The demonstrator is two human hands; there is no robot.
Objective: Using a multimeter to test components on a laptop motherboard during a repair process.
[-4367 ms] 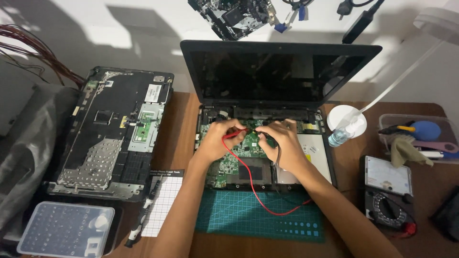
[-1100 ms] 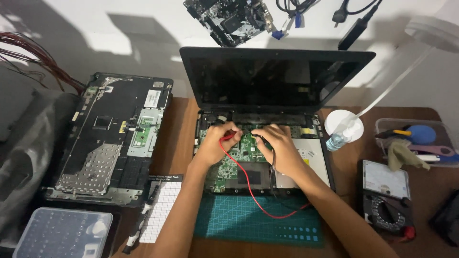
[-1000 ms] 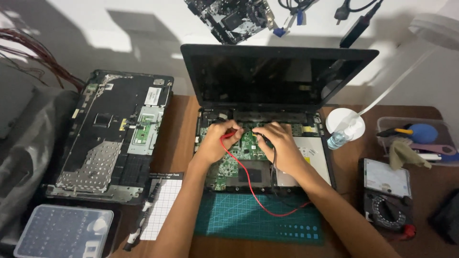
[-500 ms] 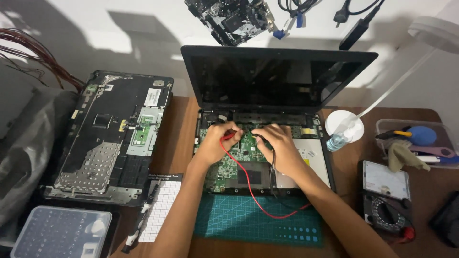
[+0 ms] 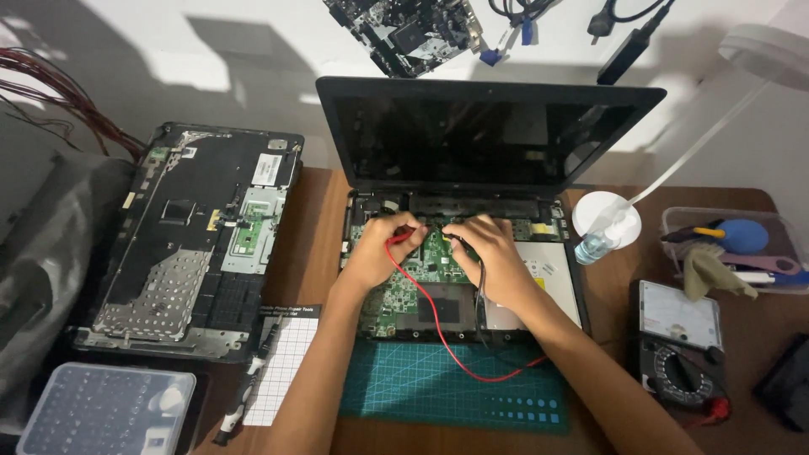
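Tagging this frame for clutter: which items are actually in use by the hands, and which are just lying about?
In use:
- left hand with red probe
- right hand with black probe
- opened laptop, green motherboard
- multimeter

Lying about:
- removed keyboard cover
- parts box
- small bottle
- tool tray
- cutting mat

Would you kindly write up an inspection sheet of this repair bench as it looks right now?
Surface: brown table, green cutting mat at the front.
Job's things: opened laptop, board exposed; analog meter at right.
Clutter: removed laptop cover, clear parts box, white grid pad, bottle, tool tray.
Grippers: left hand holds red probe; right hand holds black probe.
Cables: red lead loops over the mat.
Surroundings: white wall, hanging circuit board, lamp.
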